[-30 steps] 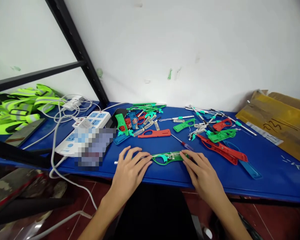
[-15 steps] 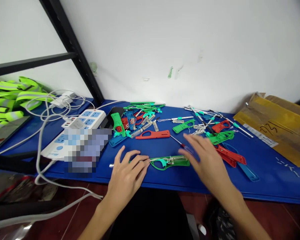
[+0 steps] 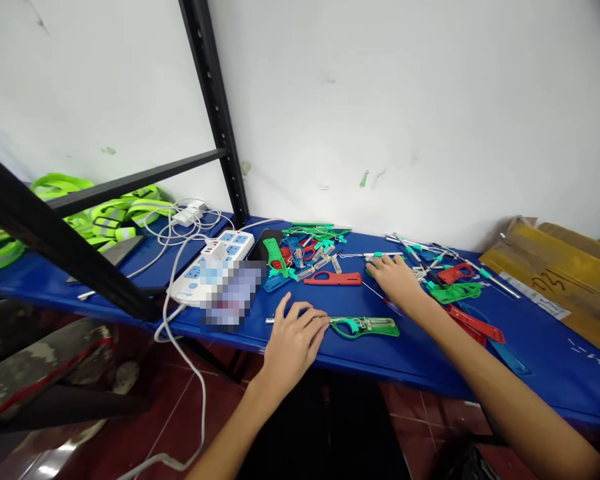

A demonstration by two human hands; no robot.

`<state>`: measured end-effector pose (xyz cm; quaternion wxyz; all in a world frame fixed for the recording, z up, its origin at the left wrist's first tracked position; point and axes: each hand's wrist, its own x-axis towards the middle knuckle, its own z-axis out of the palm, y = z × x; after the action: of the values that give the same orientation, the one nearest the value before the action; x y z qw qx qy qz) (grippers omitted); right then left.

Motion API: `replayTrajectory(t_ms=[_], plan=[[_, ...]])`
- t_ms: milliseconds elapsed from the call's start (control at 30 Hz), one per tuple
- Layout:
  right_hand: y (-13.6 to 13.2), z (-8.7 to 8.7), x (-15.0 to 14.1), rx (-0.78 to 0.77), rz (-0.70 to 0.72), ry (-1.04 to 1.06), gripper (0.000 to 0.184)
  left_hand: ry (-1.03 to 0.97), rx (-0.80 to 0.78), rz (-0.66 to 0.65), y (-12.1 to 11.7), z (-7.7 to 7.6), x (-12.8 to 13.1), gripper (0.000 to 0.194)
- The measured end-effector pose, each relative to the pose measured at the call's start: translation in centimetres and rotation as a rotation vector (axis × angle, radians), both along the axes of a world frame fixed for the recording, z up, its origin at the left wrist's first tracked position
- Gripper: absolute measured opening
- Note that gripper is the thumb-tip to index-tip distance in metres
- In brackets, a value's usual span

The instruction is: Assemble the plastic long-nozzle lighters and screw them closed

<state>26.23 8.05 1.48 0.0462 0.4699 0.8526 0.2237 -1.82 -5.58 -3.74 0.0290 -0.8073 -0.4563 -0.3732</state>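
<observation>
My left hand (image 3: 295, 333) lies closed over the metal tube (image 3: 270, 321) of an opened utility lighter, its fingertips at the front of the green casing (image 3: 387, 330). A clear fuel tank (image 3: 377, 322) and a teal trigger (image 3: 353, 325) sit inside that casing. Further back, my right hand (image 3: 393, 277) has its fingers bent down on another green lighter casing (image 3: 369, 269), mostly hidden under it. A screwdriver (image 3: 393, 307) lies partly behind my right forearm. Left of it is a red lighter casing (image 3: 337, 279).
Casings and tanks are heaped at the back left (image 3: 295, 250); tubes with wires (image 3: 420, 250) lie at the back right. A power strip (image 3: 230, 247), a blurred-out object (image 3: 233, 293) and white cables stand left. A cardboard box (image 3: 565, 280) is on the right.
My right hand has moved away from the opened lighter, back to the green casing behind the screwdriver. My left hand stays on the lighter's tube. The camera view has shifted left.
</observation>
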Motion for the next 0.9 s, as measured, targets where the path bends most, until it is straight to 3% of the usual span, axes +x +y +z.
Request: replayTrajectory(t_ms=[100, 233, 300, 400, 467, 567, 633, 733, 900], plan=[[-1.0, 1.6, -0.3, 0.031, -0.011, 0.014, 0.04, 0.011, -0.006, 0.001, -0.1, -0.1, -0.1, 0.02], [-4.2, 3.3, -0.2, 0.174, -0.009, 0.176, 0.061, 0.024, 0.031, 0.011, -0.2, -0.3, -0.1, 0.023], [-6.3, 3.6, -0.2, 0.253, 0.061, 0.395, 0.06, 0.03, 0.048, 0.013, -0.2, -0.2, 0.0, 0.024], [-9.1, 3.5, -0.3, 0.307, 0.139, 0.851, 0.043, 0.048, 0.045, 0.015, 0.0, 0.2, 0.5, 0.022], [-10.7, 3.0, -0.2, 0.25, 0.106, 1.17, 0.039, 0.073, 0.016, 0.001, 0.1, 0.7, 0.8, 0.02], [-13.0, 2.0, -0.1, 0.079, 0.044, 1.478, 0.054, 0.105, -0.061, -0.051, 0.2, 1.3, 1.3, 0.018], [-14.4, 1.3, -0.2, 0.007, 0.012, 1.541, 0.056, 0.106, -0.103, -0.079, 0.3, 1.5, 1.4, 0.017], [-15.8, 0.5, -0.3, -0.008, 0.011, 1.543, 0.042, 0.077, -0.137, -0.087, 0.6, 1.5, 1.2, 0.019], [-15.3, -1.5, 0.9, -0.058, 0.065, 1.536, 0.03, 0.024, -0.197, -0.104, 0.5, 1.8, 0.3, 0.035]])
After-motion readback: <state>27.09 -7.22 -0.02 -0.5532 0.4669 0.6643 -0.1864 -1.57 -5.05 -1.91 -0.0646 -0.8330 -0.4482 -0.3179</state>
